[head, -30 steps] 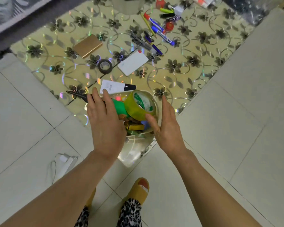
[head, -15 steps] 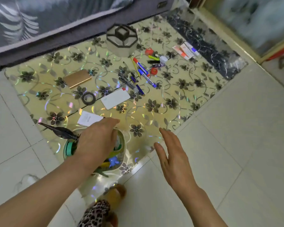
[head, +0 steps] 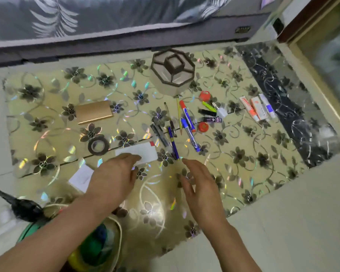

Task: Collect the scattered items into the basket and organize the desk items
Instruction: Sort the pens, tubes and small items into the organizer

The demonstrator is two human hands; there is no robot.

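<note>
A: Glossy floral film covers the surface (head: 243, 173). Why do both our hands hang over its near edge?

B: We judge we're reaching for more. Our left hand (head: 114, 177) hovers, fingers loosely spread and empty, over the white card (head: 143, 152); our right hand (head: 200, 183) is wide, holding nothing, just short of the pens (head: 173, 142).

A: And the basket (head: 118, 232)?

B: At the near left corner, already holding tape rolls, so drops stay short.

A: Any writing?

B: The blue marker (head: 190, 134) has print, seemingly "Marker"; we can't read more.
</note>
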